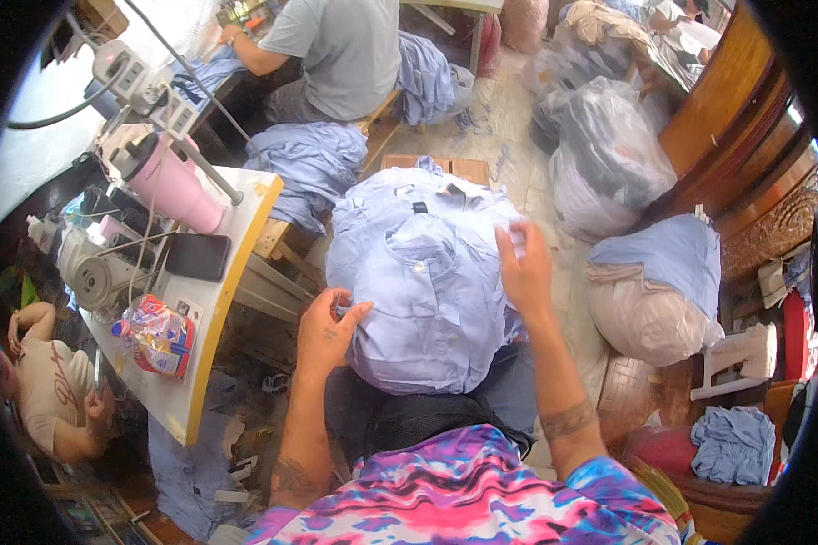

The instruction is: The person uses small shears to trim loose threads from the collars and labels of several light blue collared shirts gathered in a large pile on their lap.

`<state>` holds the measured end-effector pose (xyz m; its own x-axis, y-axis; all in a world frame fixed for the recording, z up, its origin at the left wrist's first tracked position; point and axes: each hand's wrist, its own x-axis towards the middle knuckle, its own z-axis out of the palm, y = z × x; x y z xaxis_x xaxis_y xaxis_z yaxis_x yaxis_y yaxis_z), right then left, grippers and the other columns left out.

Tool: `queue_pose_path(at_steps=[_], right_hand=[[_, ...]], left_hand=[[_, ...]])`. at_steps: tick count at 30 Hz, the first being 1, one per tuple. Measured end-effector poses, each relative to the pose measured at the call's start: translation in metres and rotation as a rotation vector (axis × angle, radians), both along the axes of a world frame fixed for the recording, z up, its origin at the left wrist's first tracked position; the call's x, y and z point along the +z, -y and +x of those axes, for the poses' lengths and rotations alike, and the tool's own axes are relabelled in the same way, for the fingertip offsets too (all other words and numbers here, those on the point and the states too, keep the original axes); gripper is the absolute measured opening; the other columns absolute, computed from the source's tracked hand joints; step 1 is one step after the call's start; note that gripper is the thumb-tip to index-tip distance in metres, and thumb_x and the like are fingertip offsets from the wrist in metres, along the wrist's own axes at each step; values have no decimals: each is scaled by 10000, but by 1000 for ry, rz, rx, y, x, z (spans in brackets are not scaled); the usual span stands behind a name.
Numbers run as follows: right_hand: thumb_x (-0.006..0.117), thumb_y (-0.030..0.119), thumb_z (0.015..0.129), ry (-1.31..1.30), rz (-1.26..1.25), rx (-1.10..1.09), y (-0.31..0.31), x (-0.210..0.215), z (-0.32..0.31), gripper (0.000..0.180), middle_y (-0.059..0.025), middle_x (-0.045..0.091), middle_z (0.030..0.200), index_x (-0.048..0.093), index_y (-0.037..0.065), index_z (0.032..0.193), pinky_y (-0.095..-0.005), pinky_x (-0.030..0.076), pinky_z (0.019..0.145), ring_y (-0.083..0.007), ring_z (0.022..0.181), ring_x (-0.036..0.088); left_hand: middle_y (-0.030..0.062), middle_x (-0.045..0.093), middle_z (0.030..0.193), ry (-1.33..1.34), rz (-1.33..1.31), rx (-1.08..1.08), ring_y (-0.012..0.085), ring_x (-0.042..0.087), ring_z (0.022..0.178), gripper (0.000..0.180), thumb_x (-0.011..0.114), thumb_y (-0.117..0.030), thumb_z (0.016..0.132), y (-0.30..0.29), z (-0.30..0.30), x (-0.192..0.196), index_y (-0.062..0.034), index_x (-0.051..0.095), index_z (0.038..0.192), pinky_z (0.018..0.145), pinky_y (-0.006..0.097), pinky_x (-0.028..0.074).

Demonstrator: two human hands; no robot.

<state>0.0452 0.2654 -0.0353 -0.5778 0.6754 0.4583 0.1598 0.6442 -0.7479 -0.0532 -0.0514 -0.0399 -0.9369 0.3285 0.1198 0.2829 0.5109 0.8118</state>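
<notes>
A pile of light blue button-front shirts point(427, 282) lies in front of me, partly over my lap, with a rounded collar opening and small buttons on top. Dark small tags show near its far side. My left hand point(330, 329) is at the pile's left edge, thumb and fingers apart, the thumb tip by the cloth. On the opposite side my right hand point(525, 271) is raised along the right edge with its fingers stretched out. Neither hand grips the cloth. What supports the pile is mostly hidden; a wooden board point(463, 170) shows behind it.
To the left, a yellow-edged sewing table point(211, 309) carries a pink tumbler point(177, 186), a phone point(197, 257) and a snack package point(157, 336). Stuffed bags point(654, 313) stand at right. Two people point(345, 54) point(59, 391) sit nearby, beside blue cloth heaps point(300, 163).
</notes>
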Motion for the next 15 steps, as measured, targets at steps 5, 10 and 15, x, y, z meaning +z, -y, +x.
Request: queue_pose_path(at_steps=[5,10,15], right_hand=[[715,441,957,465,-116,27,54,-24,74,443,-181,641,730,634,13,881,-476,458,616,-387,652,618],[694,344,991,219,-115,-58,13,-2,66,387,-240,581,686,628,-15,860,-450,411,591,-373,590,513],[704,307,998,121,-160,-26,-13,62,46,354,-159,574,629,663,-32,905,-402,407,580,-298,562,453]], left_hand=[[136,707,904,69,-139,-86,219,636,797,438,876,-346,829,1,-19,-40,4,708,1032,744,367,515],[-11,644,833,252,218,26,68,560,747,225,839,-134,879,5,-13,17,2,668,934,671,253,467],[-35,574,778,255,204,29,45,495,678,243,852,-129,853,41,-6,62,-38,635,913,614,230,416]])
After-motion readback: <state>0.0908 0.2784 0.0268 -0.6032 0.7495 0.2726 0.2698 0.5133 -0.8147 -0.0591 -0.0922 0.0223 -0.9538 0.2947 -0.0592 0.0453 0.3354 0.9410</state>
